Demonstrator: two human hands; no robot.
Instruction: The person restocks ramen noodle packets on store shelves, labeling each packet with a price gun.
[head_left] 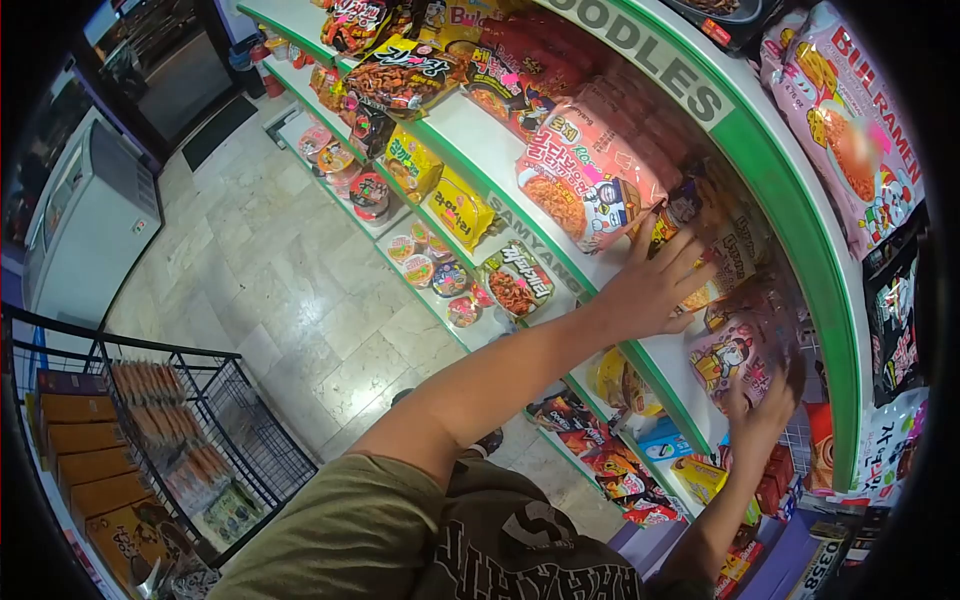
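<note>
My left hand reaches onto the upper shelf, fingers spread and bent over a black and yellow noodle pack. Just beyond its fingertips a pink rose noodle pack leans at the front of a row. My right hand is at the lower end of a pink noodle pack with a cartoon character. Its thumb lies on the pack's near side and its slightly blurred fingers curl along the far side. Part of that pack is hidden behind the hand.
A green shelf edge curves past my hands. Lower shelves hold a green noodle pack and several cup noodles. A black wire rack stands at the lower left, and a chest freezer stands across the tiled floor.
</note>
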